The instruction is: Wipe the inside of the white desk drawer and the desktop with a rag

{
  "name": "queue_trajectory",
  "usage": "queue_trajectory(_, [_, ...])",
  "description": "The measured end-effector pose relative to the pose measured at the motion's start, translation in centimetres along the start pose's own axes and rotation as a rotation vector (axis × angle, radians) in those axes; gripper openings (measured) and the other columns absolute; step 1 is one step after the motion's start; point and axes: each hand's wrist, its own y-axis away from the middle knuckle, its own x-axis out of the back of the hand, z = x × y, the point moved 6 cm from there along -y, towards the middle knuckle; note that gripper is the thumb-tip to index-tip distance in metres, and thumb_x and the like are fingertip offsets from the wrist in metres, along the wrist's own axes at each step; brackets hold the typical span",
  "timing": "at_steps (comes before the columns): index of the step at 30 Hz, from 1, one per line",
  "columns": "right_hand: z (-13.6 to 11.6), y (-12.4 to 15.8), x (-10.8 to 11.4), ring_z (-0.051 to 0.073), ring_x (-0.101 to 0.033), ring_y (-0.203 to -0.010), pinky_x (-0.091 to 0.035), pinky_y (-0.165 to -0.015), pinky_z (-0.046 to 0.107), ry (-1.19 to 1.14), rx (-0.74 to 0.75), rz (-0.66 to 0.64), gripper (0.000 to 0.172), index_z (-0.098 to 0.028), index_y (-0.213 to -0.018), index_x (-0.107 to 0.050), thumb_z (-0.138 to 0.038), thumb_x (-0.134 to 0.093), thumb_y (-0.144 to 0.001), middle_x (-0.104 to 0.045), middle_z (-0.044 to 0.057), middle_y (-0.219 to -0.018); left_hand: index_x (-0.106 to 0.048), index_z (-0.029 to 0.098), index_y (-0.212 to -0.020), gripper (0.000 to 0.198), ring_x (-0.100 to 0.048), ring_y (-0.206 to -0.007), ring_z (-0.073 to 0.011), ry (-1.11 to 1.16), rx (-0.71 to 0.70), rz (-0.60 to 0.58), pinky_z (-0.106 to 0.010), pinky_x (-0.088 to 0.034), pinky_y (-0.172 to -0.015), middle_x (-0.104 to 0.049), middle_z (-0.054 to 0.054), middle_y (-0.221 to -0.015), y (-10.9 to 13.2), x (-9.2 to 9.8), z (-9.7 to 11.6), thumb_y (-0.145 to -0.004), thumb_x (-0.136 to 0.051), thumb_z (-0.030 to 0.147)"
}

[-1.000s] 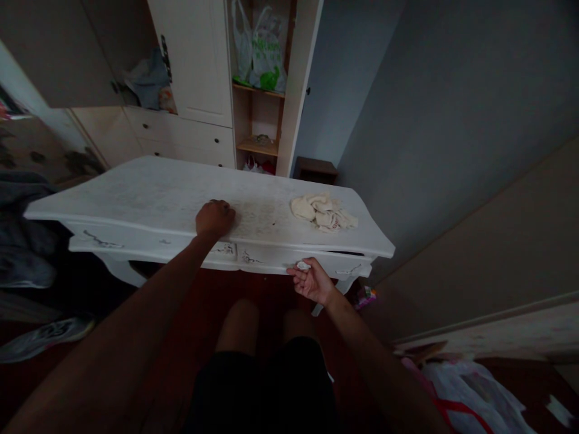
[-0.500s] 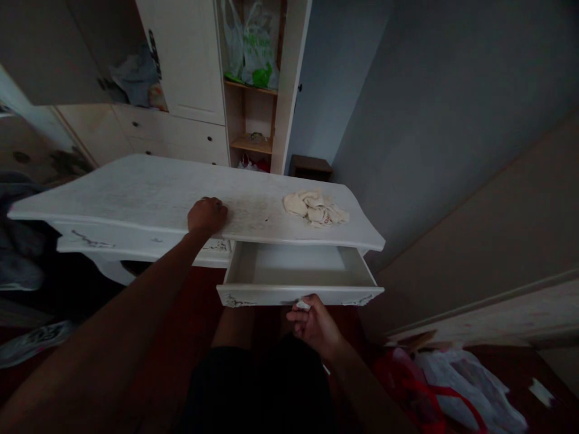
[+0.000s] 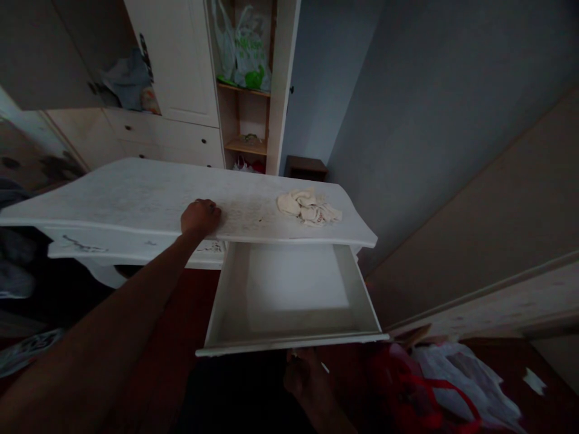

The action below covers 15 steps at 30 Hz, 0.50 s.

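Note:
A white desk [image 3: 126,193] stands in front of me, its right drawer [image 3: 217,307] pulled far out, with nothing visible inside. My left hand [image 3: 200,217] rests near the desk's front edge with its fingers curled under, holding nothing I can see. My right hand [image 3: 304,374] sits in shadow just below the drawer's front panel, fingers closed where the drawer knob is. A crumpled cream cloth [image 3: 308,207] lies on the desk top above the drawer, to the right of my left hand.
A cream wardrobe [image 3: 181,66] with open shelves and plastic bags [image 3: 244,51] stands behind the desk. A grey wall runs along the right. White and red bags [image 3: 452,386] lie on the dark red floor at lower right. Dark clothing is piled at left.
My right hand has pulled the drawer from nearly closed to far out. My left hand has stayed on the desk top.

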Motion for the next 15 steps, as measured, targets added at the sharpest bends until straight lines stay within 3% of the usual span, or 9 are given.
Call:
queue_trajectory(6, [2.4, 1.2, 0.2, 0.004, -0.031, -0.034, -0.016, -0.041, 0.021, -0.004, -0.032, 0.010, 0.046, -0.016, -0.060, -0.065, -0.058, -0.085, -0.057, -0.041, -0.008, -0.036, -0.070, 0.018, -0.115, 0.039, -0.064, -0.112, -0.0315, 0.024, 0.008, 0.008, -0.041, -0.053, -0.089, -0.066, -0.016, -0.124, 0.0, 0.0, -0.1, -0.091, -0.044, 0.033])
queue_trajectory(11, [2.3, 1.1, 0.4, 0.004, -0.037, -0.037, -0.021, -0.041, 0.020, 0.018, 0.003, 0.079, 0.048, -0.016, -0.058, -0.065, -0.057, -0.088, -0.049, -0.052, -0.005, -0.045, -0.070, 0.017, -0.115, 0.040, -0.063, -0.112, -0.0316, 0.036, -0.002, 0.012, -0.041, -0.053, -0.089, -0.067, -0.016, -0.122, 0.2, 0.1, 0.0, -0.091, -0.042, 0.033])
queue_trajectory(15, [2.2, 0.5, 1.0, 0.005, -0.039, -0.036, -0.025, -0.040, 0.022, 0.102, 0.097, 0.070, 0.048, -0.017, -0.062, -0.067, -0.061, -0.084, -0.056, -0.058, -0.003, -0.050, -0.069, 0.016, -0.117, 0.043, -0.063, -0.113, -0.0303, 0.013, -0.004, -0.011, -0.039, -0.052, -0.090, -0.065, -0.016, -0.125, 0.2, 0.1, 0.1, -0.092, -0.039, 0.032])
